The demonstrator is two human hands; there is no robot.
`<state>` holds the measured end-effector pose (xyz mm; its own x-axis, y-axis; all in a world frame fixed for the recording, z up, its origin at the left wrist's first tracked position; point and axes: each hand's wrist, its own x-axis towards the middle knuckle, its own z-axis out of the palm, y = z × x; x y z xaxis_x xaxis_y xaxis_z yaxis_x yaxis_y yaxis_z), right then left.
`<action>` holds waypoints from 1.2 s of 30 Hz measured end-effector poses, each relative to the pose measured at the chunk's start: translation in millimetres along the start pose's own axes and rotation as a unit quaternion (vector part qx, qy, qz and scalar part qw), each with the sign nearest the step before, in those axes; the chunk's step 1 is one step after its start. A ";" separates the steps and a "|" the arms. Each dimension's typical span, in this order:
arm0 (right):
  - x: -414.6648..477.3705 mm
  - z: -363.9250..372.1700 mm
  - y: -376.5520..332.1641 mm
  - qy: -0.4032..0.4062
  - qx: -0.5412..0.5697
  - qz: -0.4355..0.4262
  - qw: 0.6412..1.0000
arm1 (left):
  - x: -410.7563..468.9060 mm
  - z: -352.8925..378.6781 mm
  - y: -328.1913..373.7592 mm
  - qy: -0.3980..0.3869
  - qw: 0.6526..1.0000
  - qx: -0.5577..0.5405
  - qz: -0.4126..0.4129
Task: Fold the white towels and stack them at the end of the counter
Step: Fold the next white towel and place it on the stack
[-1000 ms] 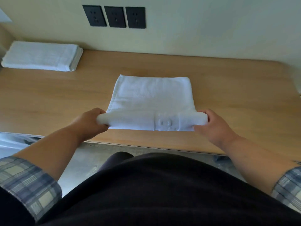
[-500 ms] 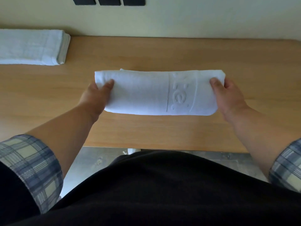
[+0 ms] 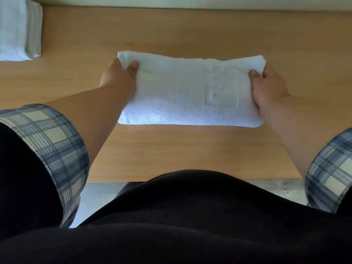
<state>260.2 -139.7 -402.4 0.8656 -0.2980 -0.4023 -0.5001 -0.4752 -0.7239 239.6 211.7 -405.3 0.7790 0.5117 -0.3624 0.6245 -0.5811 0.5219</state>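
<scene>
From my remote seat the head view cuts a good deal off: the stack of folded towels [image 3: 18, 29] at the far left of the wooden worktop [image 3: 190, 149] runs out of frame on its left and top edges, so I cannot count its layers with any certainty, and only a thin strip of pale wall [image 3: 190, 1] shows along the top. A dark garment [image 3: 190, 216] fills the lower part of the picture and hides the near edge of the worktop in the middle. The white towel [image 3: 181, 92], folded into a long band, lies across the middle of the worktop, well apart from the stack. An embossed square patch [image 3: 222, 88] sits right of its centre; I cannot read the raised marks inside it. My left hand [image 3: 119, 77] pinches the towel's far left corner, thumb on top, the other fingers hidden under the cloth. My right hand [image 3: 266, 86] grips the right end near the far corner, its fingers curled over the edge and partly out of sight. Plaid sleeves [image 3: 57, 149] are rolled back on both forearms.
</scene>
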 end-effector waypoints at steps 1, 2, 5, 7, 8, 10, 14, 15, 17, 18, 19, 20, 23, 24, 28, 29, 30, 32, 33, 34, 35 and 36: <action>2.0 2.8 1.2 0.006 -0.006 0.000 1.000 | 1.3 2.4 -1.0 -0.003 1.000 0.005 -0.004; 3.4 5.4 1.8 0.011 -0.011 -0.002 1.000 | 1.6 4.7 -2.9 -0.007 1.000 0.007 -0.009; 4.6 10.7 1.7 0.032 -0.026 -0.010 0.999 | -6.7 8.2 -3.4 -0.003 1.000 0.010 -0.023; 5.8 12.3 1.3 0.045 -0.050 -0.012 0.998 | -12.1 8.3 5.4 0.029 0.998 -0.019 -0.049; 6.8 12.9 0.6 0.049 -0.063 -0.013 0.997 | -15.4 6.9 11.5 0.061 0.997 -0.019 -0.052; 9.4 13.9 -0.1 0.050 -0.079 -0.008 0.996 | -27.6 6.9 27.3 0.148 0.986 0.045 0.062; 12.1 12.0 -0.1 0.055 -0.086 -0.002 0.995 | -65.4 32.2 62.3 0.002 0.881 0.157 0.446; 11.9 12.0 -0.4 0.056 -0.091 0.001 0.994 | -68.8 41.9 64.7 -0.054 0.862 0.226 0.451; 11.1 12.3 -1.3 0.063 -0.095 0.015 0.993 | -63.3 58.5 60.0 -0.097 0.849 0.322 0.408; 10.6 12.0 -1.5 0.073 -0.086 0.023 0.993 | -59.4 64.1 57.4 -0.095 0.846 0.340 0.399; 7.0 10.8 -2.6 0.092 -0.075 0.019 0.993 | -56.6 68.7 55.3 -0.090 0.842 0.351 0.400; 0.4 9.9 -3.7 0.122 -0.077 -0.014 0.989 | -55.0 71.7 54.2 -0.084 0.839 0.357 0.402; -27.7 20.3 -10.6 0.155 -0.165 -0.249 0.942 | -52.9 74.5 55.1 -0.075 0.840 0.365 0.394; -34.8 28.2 -13.2 0.110 -0.207 -0.317 0.919 | -53.2 74.8 55.3 -0.074 0.843 0.362 0.391; -24.8 46.5 -16.9 -0.070 -0.402 -0.312 0.858 | -56.3 73.1 52.3 -0.078 0.859 0.356 0.359; -16.3 44.6 -17.5 -0.076 -0.429 -0.282 0.855 | -55.4 70.5 49.9 -0.079 0.868 0.354 0.338; -7.8 41.8 -17.5 -0.073 -0.445 -0.265 0.852 | -52.4 66.7 46.7 -0.078 0.877 0.353 0.317; 2.7 38.6 -15.6 -0.065 -0.458 -0.261 0.848 | -42.3 55.9 38.1 -0.078 0.888 0.348 0.290; 3.9 39.2 -14.6 -0.062 -0.459 -0.264 0.846 | -36.0 49.9 34.2 -0.081 0.893 0.342 0.281; 4.0 40.8 -13.1 -0.057 -0.461 -0.267 0.845 | -30.1 44.9 31.3 -0.084 0.897 0.336 0.273; 3.8 42.8 -10.9 -0.049 -0.463 -0.272 0.842 | -24.8 42.0 29.3 -0.086 0.900 0.335 0.266; 3.1 44.8 -7.9 -0.043 -0.467 -0.284 0.836 | -21.5 41.6 28.2 -0.085 0.899 0.339 0.262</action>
<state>267.9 -99.7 -423.0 0.9488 0.2360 -0.2099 0.2252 -0.9715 -0.0741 242.8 158.0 -414.9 0.9377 -0.0155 -0.3471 0.0149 -0.9963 0.0850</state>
